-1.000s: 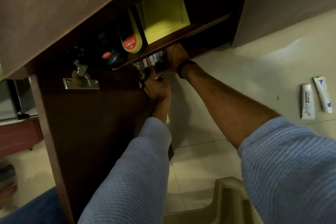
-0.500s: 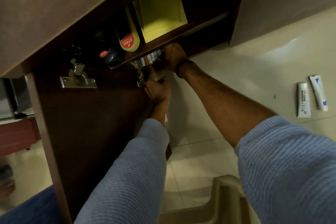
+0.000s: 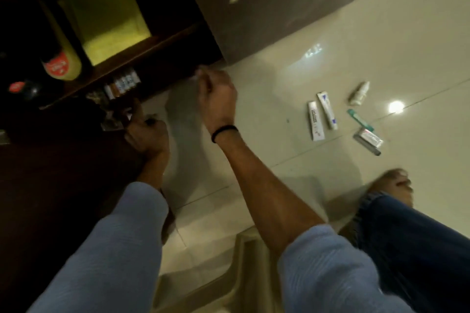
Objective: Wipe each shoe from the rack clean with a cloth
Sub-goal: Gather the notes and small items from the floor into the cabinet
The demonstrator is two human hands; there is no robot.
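Observation:
No shoe or cloth shows in this blurred head view. My right hand is raised in front of the open dark cabinet, fingers curled, pinching a small pale thing too blurred to name. Further left, my left hand is curled into a fist at the lower shelf's front edge, beside shiny small items. Whether it holds anything is hidden.
Inside the cabinet stand a yellow box, a polish bottle and a dark tin. Tubes, a small bottle and packets lie on the tiled floor. A beige stool and my jeans leg are close below.
My right hand has come out of the lower shelf and risen to the right. The view swung right, showing more floor items and my leg. The left hand stays at the shelf.

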